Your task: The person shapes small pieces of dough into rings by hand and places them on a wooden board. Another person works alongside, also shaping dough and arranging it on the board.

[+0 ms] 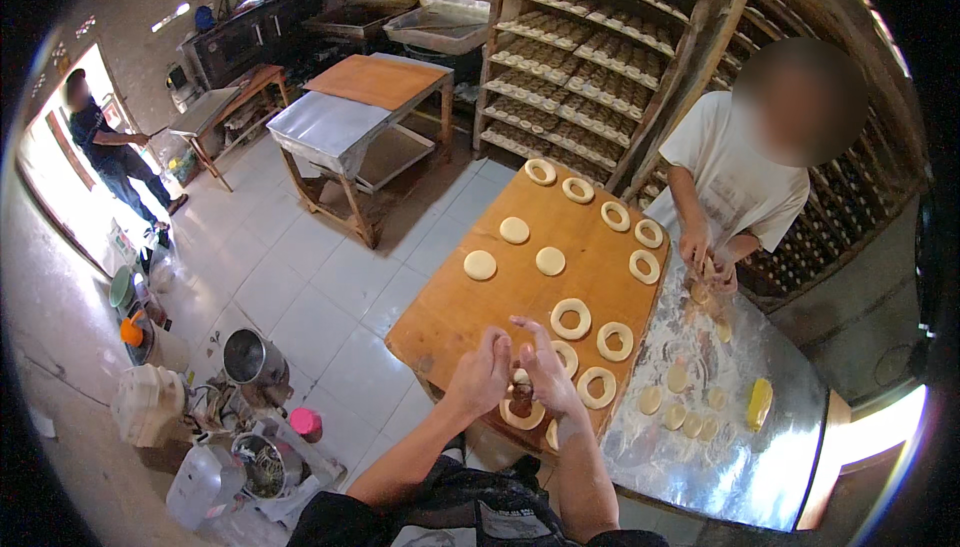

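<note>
Dough ring [587, 319] lies flat beside the right hand [548, 377], hole facing up.

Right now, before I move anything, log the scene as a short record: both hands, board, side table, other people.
Left hand: close beside the right hand, over the board; grip unclear
Right hand: fingers partly raised; grip unclear
Wooden board: dough rings at its far right and near side; three solid dough discs toward the left
Metal table: floury, with small dough pieces and a yellow object
Co-worker: at the metal table, hands together
Second person: by the bright doorway
</note>
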`<action>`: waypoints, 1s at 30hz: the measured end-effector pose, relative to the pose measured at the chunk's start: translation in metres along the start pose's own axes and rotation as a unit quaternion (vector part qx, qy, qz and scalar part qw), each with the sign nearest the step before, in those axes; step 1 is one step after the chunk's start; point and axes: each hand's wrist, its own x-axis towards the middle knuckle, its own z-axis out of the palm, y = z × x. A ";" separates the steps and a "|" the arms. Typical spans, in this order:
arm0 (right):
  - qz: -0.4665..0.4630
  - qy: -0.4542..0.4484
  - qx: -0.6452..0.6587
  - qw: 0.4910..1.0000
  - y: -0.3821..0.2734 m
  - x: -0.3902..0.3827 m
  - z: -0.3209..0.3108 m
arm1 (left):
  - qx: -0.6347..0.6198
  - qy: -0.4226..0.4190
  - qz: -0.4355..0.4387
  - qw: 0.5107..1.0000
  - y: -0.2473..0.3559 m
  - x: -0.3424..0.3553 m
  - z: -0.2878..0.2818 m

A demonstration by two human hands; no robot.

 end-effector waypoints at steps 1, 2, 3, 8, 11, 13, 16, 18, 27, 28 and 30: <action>0.015 0.015 0.010 1.000 -0.001 0.008 0.008 | -0.029 -0.005 -0.028 0.999 -0.004 0.003 0.001; 0.031 0.028 0.021 0.999 -0.003 0.016 0.015 | 0.048 0.016 -0.022 0.998 -0.009 0.011 0.000; 0.054 0.042 0.052 0.996 -0.005 0.024 0.022 | 0.123 0.044 -0.005 0.991 -0.013 0.024 -0.002; 0.074 0.161 -0.326 0.929 -0.015 0.030 0.029 | 0.383 0.049 -0.076 0.919 -0.037 0.032 -0.038; 0.114 0.058 -0.460 0.879 -0.013 0.024 0.037 | 0.402 -0.007 -0.056 0.914 -0.042 0.016 -0.040; 0.102 0.025 -0.508 0.855 -0.008 0.019 0.049 | 0.391 -0.059 -0.030 0.918 -0.043 0.007 -0.036; 0.067 0.001 -0.558 0.827 -0.002 0.007 0.063 | 0.391 -0.065 -0.041 0.917 -0.042 0.002 -0.033; 0.045 -0.013 -0.572 0.819 0.000 -0.003 0.065 | 0.395 -0.076 -0.048 0.914 -0.041 0.002 -0.035; 0.023 0.051 -0.546 0.836 0.001 0.021 0.062 | 0.433 -0.025 -0.035 0.900 -0.058 0.004 -0.026; 0.029 0.045 -0.535 0.843 -0.001 0.024 0.064 | 0.452 -0.002 -0.004 0.892 -0.062 0.005 -0.025; 0.049 0.022 -0.520 0.853 -0.003 0.022 0.062 | 0.440 -0.010 -0.007 0.898 -0.070 0.007 -0.026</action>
